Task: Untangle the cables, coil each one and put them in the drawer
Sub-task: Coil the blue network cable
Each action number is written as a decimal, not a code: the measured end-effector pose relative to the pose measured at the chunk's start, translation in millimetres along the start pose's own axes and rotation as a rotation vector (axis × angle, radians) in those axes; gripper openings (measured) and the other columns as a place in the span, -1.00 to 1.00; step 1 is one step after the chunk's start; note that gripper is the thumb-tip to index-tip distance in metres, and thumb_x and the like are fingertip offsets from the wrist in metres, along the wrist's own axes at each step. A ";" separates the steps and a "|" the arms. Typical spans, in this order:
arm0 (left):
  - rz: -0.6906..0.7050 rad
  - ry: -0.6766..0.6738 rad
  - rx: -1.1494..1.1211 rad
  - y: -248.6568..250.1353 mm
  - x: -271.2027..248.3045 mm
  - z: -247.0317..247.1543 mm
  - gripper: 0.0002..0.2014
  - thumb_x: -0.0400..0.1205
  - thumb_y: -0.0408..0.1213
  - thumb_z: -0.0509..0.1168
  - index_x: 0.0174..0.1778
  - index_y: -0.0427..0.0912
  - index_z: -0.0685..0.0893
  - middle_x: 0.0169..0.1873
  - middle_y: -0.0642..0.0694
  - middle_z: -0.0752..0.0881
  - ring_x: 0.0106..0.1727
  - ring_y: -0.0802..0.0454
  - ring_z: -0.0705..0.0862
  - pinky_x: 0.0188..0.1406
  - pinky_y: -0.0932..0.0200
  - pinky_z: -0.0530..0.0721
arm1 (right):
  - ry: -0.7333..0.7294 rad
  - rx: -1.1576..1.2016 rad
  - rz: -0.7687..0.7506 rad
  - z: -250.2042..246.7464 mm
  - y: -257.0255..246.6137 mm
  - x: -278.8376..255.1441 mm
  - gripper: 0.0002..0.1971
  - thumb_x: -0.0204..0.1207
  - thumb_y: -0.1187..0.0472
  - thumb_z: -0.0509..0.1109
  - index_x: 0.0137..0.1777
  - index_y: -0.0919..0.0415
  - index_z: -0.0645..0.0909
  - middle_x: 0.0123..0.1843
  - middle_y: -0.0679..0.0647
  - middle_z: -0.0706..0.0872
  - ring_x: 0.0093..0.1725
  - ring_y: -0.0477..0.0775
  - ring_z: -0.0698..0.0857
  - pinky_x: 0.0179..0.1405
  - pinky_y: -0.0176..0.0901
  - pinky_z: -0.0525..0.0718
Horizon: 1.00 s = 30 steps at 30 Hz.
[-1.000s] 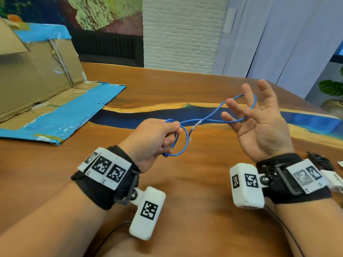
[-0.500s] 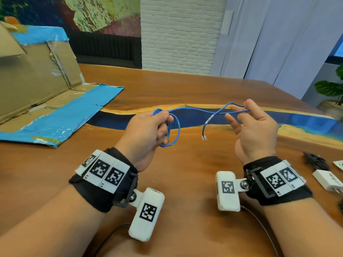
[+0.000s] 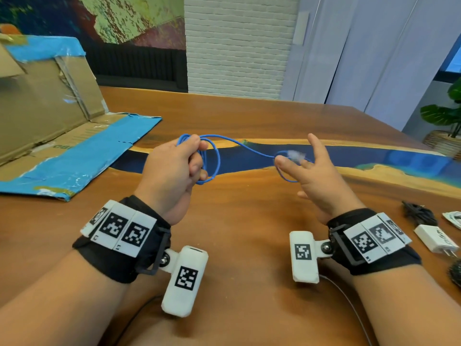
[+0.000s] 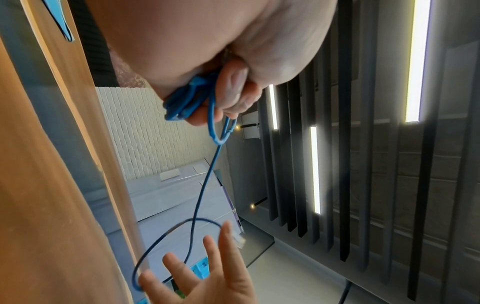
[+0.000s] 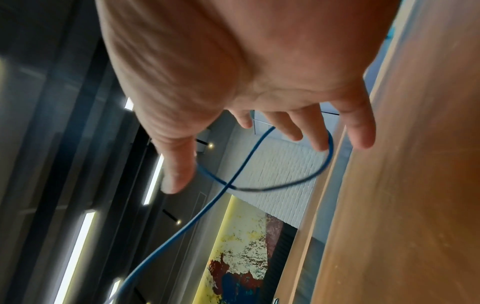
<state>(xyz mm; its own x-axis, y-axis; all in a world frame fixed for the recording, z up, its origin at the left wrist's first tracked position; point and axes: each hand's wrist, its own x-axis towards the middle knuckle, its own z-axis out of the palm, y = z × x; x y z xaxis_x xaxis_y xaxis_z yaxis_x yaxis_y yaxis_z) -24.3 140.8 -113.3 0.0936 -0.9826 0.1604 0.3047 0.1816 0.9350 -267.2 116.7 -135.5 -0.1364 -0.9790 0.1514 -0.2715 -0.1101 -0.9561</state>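
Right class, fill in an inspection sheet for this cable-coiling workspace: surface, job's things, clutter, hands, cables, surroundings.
Surface: wooden table with a blue inlaid strip.
Job's things: blue cable, part coiled; no drawer seen.
Clutter: flattened cardboard box with blue tape, far left.
Hands: left hand grips the coiled loops; right hand is spread, a loose loop draped round its fingers.
Cables: clear plug at the blue cable's free end; black cable bundle and white charger at right.
Surroundings: white brick wall, mural, potted plant.
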 end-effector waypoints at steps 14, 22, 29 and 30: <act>-0.039 -0.193 0.227 -15.2 -7.8 6.0 -0.79 0.82 -0.32 0.17 -0.04 -0.32 0.62 -0.60 -0.05 0.52 -0.61 0.06 0.37 -0.17 -0.06 0.44 | -0.092 0.274 -0.276 22.0 -13.2 -17.7 -0.80 0.62 0.38 0.48 0.18 0.17 0.79 -0.30 0.19 0.67 -0.44 0.08 0.63 -0.37 -0.11 0.66; -0.118 -0.367 0.199 -8.0 -16.3 9.3 -0.73 0.85 -0.19 0.11 -0.03 -0.28 0.58 -0.59 -0.06 0.27 -0.56 0.04 0.20 -0.34 0.12 0.51 | -0.186 -0.136 -0.308 35.8 -20.3 -28.6 -0.39 0.37 -0.19 0.60 0.45 -0.16 0.67 -0.13 -0.06 0.49 -0.19 -0.16 0.52 -0.10 -0.26 0.53; -0.271 -0.470 0.003 -0.8 -15.6 5.5 -0.54 0.86 -0.11 -0.01 -0.21 -0.28 0.60 -0.62 -0.06 0.26 -0.62 0.03 0.14 -0.36 0.13 0.58 | -0.441 -0.153 -0.409 35.4 -24.6 -34.4 -0.71 0.77 0.11 0.33 0.41 0.03 0.72 0.38 -0.05 0.75 0.45 -0.11 0.64 0.53 -0.04 0.53; -0.293 -0.512 -0.018 0.1 -15.0 3.7 -0.55 0.85 -0.14 -0.02 -0.19 -0.29 0.61 -0.61 -0.07 0.28 -0.61 0.01 0.17 -0.29 0.11 0.60 | -0.473 -0.092 -0.401 35.3 -24.1 -35.5 -0.72 0.80 0.20 0.27 0.38 0.16 0.73 0.26 0.06 0.82 0.32 -0.01 0.75 0.43 0.03 0.64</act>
<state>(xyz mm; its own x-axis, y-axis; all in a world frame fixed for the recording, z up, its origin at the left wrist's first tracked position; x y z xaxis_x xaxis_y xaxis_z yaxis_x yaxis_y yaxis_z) -29.2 155.4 -114.4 -0.4655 -0.8844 0.0327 0.2653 -0.1042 0.9585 -222.1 148.1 -126.6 0.4236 -0.8367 0.3471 -0.2975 -0.4904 -0.8192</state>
